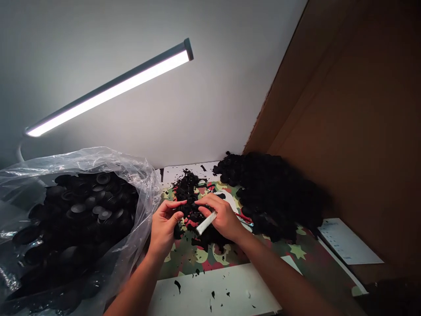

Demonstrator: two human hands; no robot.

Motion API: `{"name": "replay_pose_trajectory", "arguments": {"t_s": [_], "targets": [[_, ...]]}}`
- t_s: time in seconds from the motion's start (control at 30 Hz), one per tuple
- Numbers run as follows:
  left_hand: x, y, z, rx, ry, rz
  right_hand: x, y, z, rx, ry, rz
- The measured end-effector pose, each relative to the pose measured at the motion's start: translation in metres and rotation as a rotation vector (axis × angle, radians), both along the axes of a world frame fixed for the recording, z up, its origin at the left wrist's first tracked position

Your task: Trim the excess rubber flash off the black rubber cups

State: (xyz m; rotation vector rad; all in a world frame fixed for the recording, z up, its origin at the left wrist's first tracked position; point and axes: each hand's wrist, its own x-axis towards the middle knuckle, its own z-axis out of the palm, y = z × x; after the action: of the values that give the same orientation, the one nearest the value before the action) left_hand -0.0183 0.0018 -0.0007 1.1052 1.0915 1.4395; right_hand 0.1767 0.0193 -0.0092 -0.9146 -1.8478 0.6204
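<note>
Over the middle of the patterned mat, my left hand [165,219] has its thumb and forefinger closed on a small black rubber piece [190,203]. Its shape is hard to make out against the dark scraps behind. My right hand [221,215] meets it from the other side, fingertips at the same piece. A white, flat-handled tool [206,223] sits in the right hand and sticks out toward the lower left; its working end is hidden. Black scraps [189,182] lie heaped just beyond and below both hands. Beside the right wrist lies a red-handled tool [244,217], partly covered.
A clear plastic bag [149,184] full of round black rubber parts [102,213] stands at left. A large black pile [276,188] lies at right against a cardboard wall [345,131]. A lit lamp [112,90] hangs above. A white printed sheet [350,241] lies at right.
</note>
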Motion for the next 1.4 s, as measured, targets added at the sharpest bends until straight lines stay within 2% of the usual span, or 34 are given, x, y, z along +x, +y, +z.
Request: {"name": "replay_pose_trajectory", "arguments": {"t_s": [0.2, 0.37, 0.63, 0.77, 0.87, 0.97, 1.03, 1.1, 1.2, 1.3, 1.4], "targets": [[0.004, -0.002, 0.0, 0.082, 0.297, -0.03, -0.019, -0.009, -0.001, -0.071, 0.208, -0.034], [0.008, -0.003, -0.002, 0.21, 0.532, -0.002, -0.024, -0.012, -0.007, -0.059, 0.194, -0.091], [0.014, -0.011, 0.009, 0.272, 0.537, 0.088, -0.024, -0.012, -0.005, 0.004, 0.081, -0.12], [0.017, -0.014, 0.007, 0.202, 0.489, 0.092, -0.026, -0.017, -0.003, 0.11, 0.039, -0.15], [0.021, -0.017, 0.007, 0.248, 0.447, 0.114, -0.029, -0.017, -0.003, -0.04, 0.145, -0.15], [0.023, -0.022, 0.01, 0.457, 0.44, 0.094, -0.024, -0.003, -0.01, -0.28, 0.262, -0.151], [0.023, -0.026, 0.012, 0.537, 0.412, 0.054, -0.013, 0.014, -0.019, -0.401, 0.31, -0.232], [0.021, -0.027, 0.012, 0.498, 0.343, 0.053, -0.001, 0.029, -0.028, -0.437, 0.302, -0.268], [0.016, -0.019, 0.009, 0.303, 0.209, 0.055, 0.013, 0.038, -0.034, -0.457, 0.219, -0.201], [0.011, -0.01, 0.006, 0.145, 0.123, 0.037, 0.014, 0.031, -0.033, -0.446, 0.122, -0.116], [0.009, -0.006, 0.004, 0.057, 0.083, 0.065, 0.01, 0.02, -0.024, -0.379, 0.033, -0.108]]}}
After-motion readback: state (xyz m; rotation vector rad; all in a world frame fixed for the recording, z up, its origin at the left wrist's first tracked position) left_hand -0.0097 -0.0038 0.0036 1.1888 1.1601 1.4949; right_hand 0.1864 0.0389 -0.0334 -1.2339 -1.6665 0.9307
